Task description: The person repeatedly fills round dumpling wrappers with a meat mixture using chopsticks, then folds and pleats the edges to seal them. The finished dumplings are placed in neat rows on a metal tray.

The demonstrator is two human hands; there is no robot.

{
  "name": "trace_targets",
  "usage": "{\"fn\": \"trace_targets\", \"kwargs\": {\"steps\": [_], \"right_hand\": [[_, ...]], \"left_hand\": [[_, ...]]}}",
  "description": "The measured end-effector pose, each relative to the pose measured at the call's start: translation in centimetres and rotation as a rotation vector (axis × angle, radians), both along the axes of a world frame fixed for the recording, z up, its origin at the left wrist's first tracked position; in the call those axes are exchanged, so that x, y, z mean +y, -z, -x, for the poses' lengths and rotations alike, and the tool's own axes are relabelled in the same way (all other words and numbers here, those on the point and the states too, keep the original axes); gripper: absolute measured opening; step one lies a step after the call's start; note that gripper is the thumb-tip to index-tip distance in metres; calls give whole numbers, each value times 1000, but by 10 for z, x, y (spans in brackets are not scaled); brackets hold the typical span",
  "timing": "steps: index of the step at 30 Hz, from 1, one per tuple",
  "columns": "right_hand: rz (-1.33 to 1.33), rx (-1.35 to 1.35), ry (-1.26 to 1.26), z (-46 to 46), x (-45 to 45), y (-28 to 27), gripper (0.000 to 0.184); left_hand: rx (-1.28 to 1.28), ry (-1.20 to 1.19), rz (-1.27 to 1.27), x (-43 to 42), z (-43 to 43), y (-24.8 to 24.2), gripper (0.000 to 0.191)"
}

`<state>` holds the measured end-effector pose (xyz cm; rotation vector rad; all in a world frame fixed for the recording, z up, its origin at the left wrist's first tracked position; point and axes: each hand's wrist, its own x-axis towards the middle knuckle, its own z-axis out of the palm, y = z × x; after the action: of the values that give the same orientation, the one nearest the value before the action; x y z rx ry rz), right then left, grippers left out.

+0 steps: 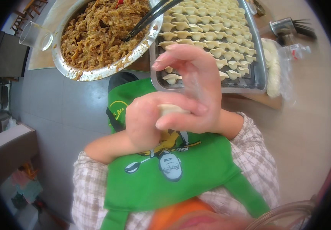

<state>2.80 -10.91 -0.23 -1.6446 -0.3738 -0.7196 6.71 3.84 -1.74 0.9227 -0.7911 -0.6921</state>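
Both my hands meet in front of the green apron, around a pale dough dumpling (pixel 171 109). My left hand (pixel 145 118) is bent round its left end, with much of the palm hidden. The thumb of my right hand (pixel 201 86) lies along the dumpling's lower side, while its other fingers curl upward over the near edge of the metal tray. Rows of shaped dumplings (pixel 211 36) fill much of that metal tray (pixel 261 72). Left of it, a metal basin (pixel 89 75) holds brown minced filling (pixel 102 37) with dark chopsticks (pixel 151 18) stuck in it.
A clear cup (pixel 36 36) stands left of the basin. Right of the tray lie a long piece of dough (pixel 272 72) and plastic film, near a plastic bottle (pixel 296 51) and a metal container (pixel 283 26) with dark sticks. A cabinet (pixel 10 143) is at the far left.
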Motion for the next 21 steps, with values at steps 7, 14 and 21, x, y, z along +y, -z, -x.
{"fn": "trace_targets", "kwargs": {"steps": [7, 14, 21], "right_hand": [[4, -19, -332, -8, 0, 2, 35], [-384, 320, -382, 13, 14, 7, 32], [-224, 141, -258, 3, 16, 15, 29]], "left_hand": [[79, 165, -34, 1, -1, -6, 48], [124, 124, 0, -3, 4, -3, 50], [149, 100, 20, -5, 3, -1, 51]]}}
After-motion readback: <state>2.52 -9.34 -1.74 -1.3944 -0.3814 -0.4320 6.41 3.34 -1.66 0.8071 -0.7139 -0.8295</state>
